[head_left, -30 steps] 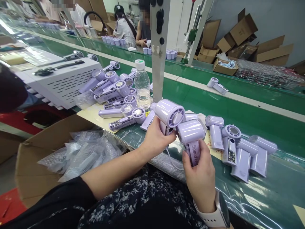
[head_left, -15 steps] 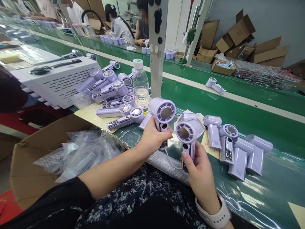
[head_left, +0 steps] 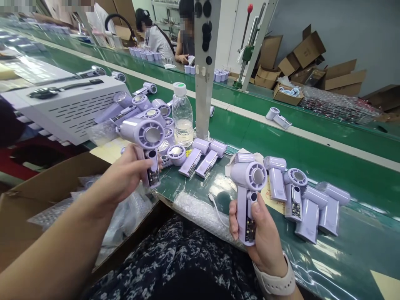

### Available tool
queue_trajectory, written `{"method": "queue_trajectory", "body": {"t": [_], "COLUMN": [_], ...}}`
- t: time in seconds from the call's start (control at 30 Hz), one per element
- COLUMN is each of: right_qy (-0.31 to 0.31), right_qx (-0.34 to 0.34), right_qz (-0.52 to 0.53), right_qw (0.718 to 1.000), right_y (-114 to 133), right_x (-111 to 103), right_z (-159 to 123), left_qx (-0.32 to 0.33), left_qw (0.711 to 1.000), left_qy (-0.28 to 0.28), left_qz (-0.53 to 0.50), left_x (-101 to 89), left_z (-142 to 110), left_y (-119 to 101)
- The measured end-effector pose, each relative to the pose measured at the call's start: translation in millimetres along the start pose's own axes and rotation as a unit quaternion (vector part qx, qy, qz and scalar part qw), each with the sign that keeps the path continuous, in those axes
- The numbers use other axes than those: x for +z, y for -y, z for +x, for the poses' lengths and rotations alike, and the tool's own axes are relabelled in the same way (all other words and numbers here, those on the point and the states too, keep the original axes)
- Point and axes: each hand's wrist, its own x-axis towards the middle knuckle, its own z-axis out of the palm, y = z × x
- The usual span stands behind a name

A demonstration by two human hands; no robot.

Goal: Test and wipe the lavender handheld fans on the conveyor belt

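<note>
My left hand grips a lilac handheld fan by its handle, held up over the left end of the bench with its round head facing me. My right hand grips a second lilac fan upright by the handle, thumb on the front strip below the head. A white watch band is on my right wrist. Between the hands, two more fans lie flat on the green mat. A group of finished-looking fans lies just right of my right hand.
A pile of lilac fans and a water bottle stand behind my left hand, beside a metal post. A cardboard box of plastic bags sits at lower left. A green conveyor belt runs across, with other people seated far behind.
My left hand has swung its fan out to the left, away from the right one. My right hand lowered its fan slightly and turned the handle's front toward me.
</note>
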Motion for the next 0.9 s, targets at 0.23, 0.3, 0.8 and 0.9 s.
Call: {"method": "queue_trajectory", "body": {"t": [0.23,0.3,0.8,0.9], "right_qy": [-0.056,-0.06,-0.122,-0.136], "right_qx": [0.014,-0.001,-0.047,-0.031], "right_qz": [0.067,0.072,0.067,0.064], "right_qw": [0.996,0.996,0.989,0.988], "right_y": [4.8,10.3,27.0,25.1], "right_x": [16.4,18.5,12.5,18.0], "right_z": [4.3,-1.8,-14.3,-11.9], "left_qx": [-0.1,-0.095,-0.168,-0.191], "left_qw": [0.967,0.949,0.922,0.935], "left_qy": [0.218,0.285,0.329,0.272], "left_qz": [-0.084,-0.096,-0.118,-0.127], "left_x": [61.8,81.9,114.8,116.6], "left_z": [-24.4,-25.8,-15.9,-17.0], "left_y": [17.6,23.5,34.5,36.3]}}
